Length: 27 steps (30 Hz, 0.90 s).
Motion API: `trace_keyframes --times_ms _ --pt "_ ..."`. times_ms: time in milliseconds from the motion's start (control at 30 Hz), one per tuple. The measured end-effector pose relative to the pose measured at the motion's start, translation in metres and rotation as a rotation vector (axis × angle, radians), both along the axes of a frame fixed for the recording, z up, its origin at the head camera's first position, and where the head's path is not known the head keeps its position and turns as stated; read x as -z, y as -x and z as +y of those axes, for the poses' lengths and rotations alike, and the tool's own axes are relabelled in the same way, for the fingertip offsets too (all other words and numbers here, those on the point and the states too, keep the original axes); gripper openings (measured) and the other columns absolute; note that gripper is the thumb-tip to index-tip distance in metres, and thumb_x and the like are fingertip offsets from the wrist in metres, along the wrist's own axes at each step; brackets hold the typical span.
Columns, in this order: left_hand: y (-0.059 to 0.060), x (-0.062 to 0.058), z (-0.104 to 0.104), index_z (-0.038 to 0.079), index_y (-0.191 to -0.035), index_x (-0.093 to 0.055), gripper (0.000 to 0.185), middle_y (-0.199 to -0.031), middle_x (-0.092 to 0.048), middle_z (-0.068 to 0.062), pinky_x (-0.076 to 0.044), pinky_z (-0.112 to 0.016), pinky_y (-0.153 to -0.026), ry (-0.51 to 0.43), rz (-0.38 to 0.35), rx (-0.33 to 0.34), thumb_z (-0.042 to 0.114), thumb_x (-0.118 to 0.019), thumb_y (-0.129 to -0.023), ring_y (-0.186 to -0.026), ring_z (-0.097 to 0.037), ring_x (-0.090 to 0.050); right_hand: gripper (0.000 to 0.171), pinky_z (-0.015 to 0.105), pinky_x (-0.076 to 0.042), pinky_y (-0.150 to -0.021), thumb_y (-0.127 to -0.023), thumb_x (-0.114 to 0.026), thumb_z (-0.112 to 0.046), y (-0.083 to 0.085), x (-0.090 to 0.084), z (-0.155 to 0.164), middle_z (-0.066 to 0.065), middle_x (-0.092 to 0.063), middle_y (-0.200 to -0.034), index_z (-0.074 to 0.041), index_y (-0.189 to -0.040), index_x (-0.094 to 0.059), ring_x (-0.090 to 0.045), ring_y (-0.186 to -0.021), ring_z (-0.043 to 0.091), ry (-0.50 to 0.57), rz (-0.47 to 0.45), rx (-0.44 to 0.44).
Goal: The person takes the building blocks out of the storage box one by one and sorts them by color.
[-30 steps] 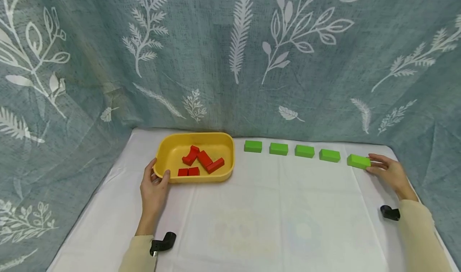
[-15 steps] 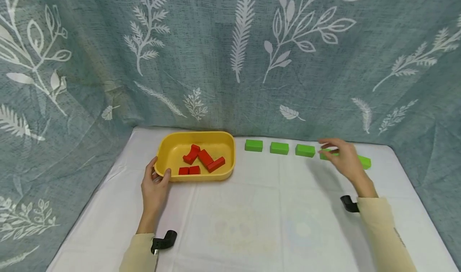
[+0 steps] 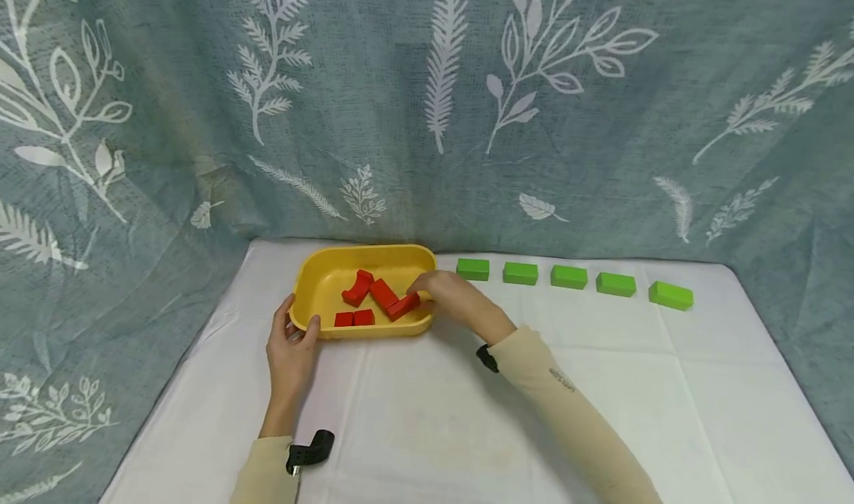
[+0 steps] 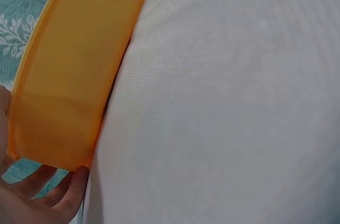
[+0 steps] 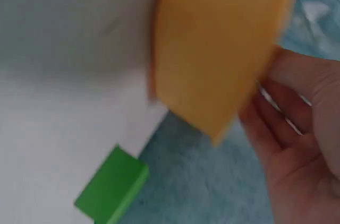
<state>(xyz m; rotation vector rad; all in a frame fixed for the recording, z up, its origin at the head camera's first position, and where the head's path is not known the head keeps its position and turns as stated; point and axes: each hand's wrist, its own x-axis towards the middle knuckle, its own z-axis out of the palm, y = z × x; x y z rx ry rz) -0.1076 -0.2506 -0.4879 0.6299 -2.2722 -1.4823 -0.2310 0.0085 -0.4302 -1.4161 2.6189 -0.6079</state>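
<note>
A yellow tub point(image 3: 310, 289) stands at the back left of the white table, with several red blocks point(image 3: 383, 295) lying in it. My left hand point(image 3: 290, 359) grips the tub's near left corner, thumb at the near rim and fingers round the left end. In the left wrist view those fingers point(image 4: 74, 195) touch the lower edge of the tub's wall point(image 4: 69, 86). Over the tub's right rim my right hand point(image 3: 454, 296) reaches in, fingertips at the rightmost red block point(image 3: 403, 307). The right wrist view is blurred, and the tub's wall point(image 5: 218, 49) hides the fingertips there.
Several green blocks point(image 3: 520, 273) lie spaced out in a row along the table's back edge, right of the tub. One green block point(image 5: 114, 184) shows in the right wrist view. A patterned blue-green curtain point(image 3: 373, 104) hangs behind and beside the table point(image 3: 427, 415).
My right hand has let go of the rightmost green block and moved left, past the row, into the tub. The left hand keeps its grip on the tub.
</note>
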Motion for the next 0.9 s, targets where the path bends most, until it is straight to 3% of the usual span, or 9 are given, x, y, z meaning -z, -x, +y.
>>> trace_keyframes --times_ms 233,467,533,567,633,767,900 --pt "-0.002 0.000 -0.001 0.015 -0.150 -0.038 0.058 -0.145 -0.044 -0.014 -0.041 -0.007 -0.082 0.004 0.020 -0.009 0.020 -0.061 -0.097 -0.111 -0.026 -0.052 0.029 0.030 -0.053 -0.086 -0.088 -0.067 0.004 0.005 0.006 -0.025 0.002 -0.072 -0.108 -0.011 -0.112 -0.074 -0.065 -0.099 0.016 -0.160 0.074 0.059" --pt "-0.001 0.006 0.000 0.017 -0.151 -0.036 0.059 -0.146 -0.042 -0.014 -0.047 -0.037 -0.099 -0.009 0.003 -0.005 0.021 -0.060 -0.098 -0.113 -0.027 -0.052 0.028 0.030 -0.053 -0.086 -0.092 -0.063 0.000 0.012 0.011 -0.034 0.000 -0.071 -0.107 -0.013 -0.114 -0.073 -0.064 -0.098 0.016 -0.244 0.100 0.066" --pt "-0.001 0.007 0.001 0.018 -0.151 -0.036 0.059 -0.146 -0.043 -0.014 -0.047 -0.033 -0.099 -0.011 0.006 -0.001 0.021 -0.060 -0.098 -0.113 -0.027 -0.052 0.029 0.029 -0.053 -0.086 -0.091 -0.063 0.000 0.012 0.013 -0.034 0.000 -0.072 -0.106 -0.012 -0.115 -0.073 -0.064 -0.096 0.015 -0.236 0.074 0.069" --pt "-0.001 0.007 0.001 0.018 -0.151 -0.036 0.059 -0.147 -0.043 -0.013 -0.047 -0.035 -0.099 -0.010 0.005 0.001 0.021 -0.060 -0.098 -0.113 -0.027 -0.052 0.029 0.029 -0.052 -0.085 -0.091 -0.063 0.000 0.012 0.013 -0.033 0.000 -0.072 -0.105 -0.012 -0.117 -0.072 -0.064 -0.094 0.015 -0.215 0.063 0.070" --pt "-0.001 0.008 0.000 0.018 -0.151 -0.036 0.059 -0.146 -0.043 -0.013 -0.047 -0.023 -0.095 -0.011 0.010 0.005 0.022 -0.061 -0.098 -0.112 -0.026 -0.053 0.033 0.029 -0.052 -0.085 -0.091 -0.064 0.001 0.011 0.011 -0.028 0.001 -0.071 -0.103 -0.011 -0.121 -0.069 -0.063 -0.093 0.016 -0.138 0.026 0.079" --pt "0.000 0.008 -0.001 0.019 -0.151 -0.037 0.059 -0.146 -0.044 -0.013 -0.041 -0.004 -0.082 -0.007 0.024 0.009 0.023 -0.061 -0.098 -0.111 -0.026 -0.054 0.043 0.030 -0.053 -0.086 -0.088 -0.068 0.006 0.008 0.002 -0.009 0.005 -0.070 -0.102 -0.005 -0.130 -0.063 -0.065 -0.096 0.020 0.126 -0.053 0.096" --pt "0.000 0.007 -0.002 0.019 -0.151 -0.036 0.059 -0.146 -0.044 -0.012 -0.043 -0.006 -0.085 0.007 0.022 0.005 0.024 -0.061 -0.098 -0.110 -0.026 -0.054 0.049 0.029 -0.056 -0.083 -0.085 -0.071 0.005 0.009 -0.007 0.021 0.012 -0.071 -0.104 0.000 -0.133 -0.059 -0.067 -0.099 0.025 0.388 -0.172 0.183"
